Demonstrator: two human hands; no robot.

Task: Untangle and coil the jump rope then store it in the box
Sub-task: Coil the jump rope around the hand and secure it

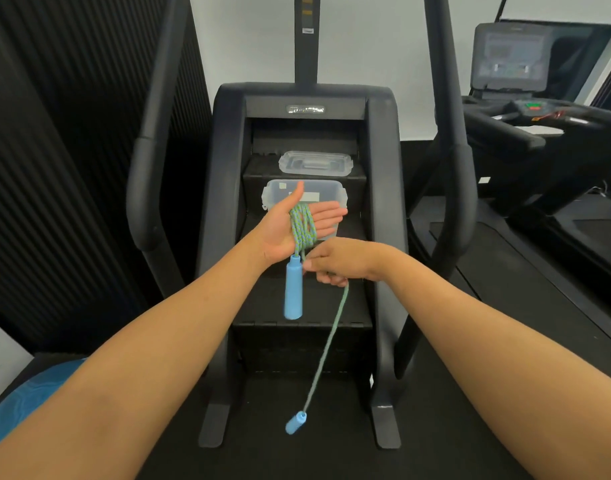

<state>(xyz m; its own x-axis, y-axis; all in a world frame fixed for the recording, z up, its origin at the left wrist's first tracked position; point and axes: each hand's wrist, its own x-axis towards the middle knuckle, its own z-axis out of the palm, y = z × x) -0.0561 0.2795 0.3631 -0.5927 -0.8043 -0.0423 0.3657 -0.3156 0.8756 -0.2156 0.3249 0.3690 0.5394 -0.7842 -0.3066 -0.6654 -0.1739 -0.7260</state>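
A black stair-climber machine [306, 237] fills the centre, its steps rising toward twelve o'clock between two curved black handrails [148, 140], with a central post [307, 39] running up against a plain white wall [373, 39]. At nine o'clock stands a dark ribbed wall panel [54, 150]. At two o'clock sits a treadmill [546, 126] with a dim console screen [512, 57]. The floor [453, 427] is dark matting; a blue rounded object [37, 396] lies at seven o'clock. Lighting is even and indoor.
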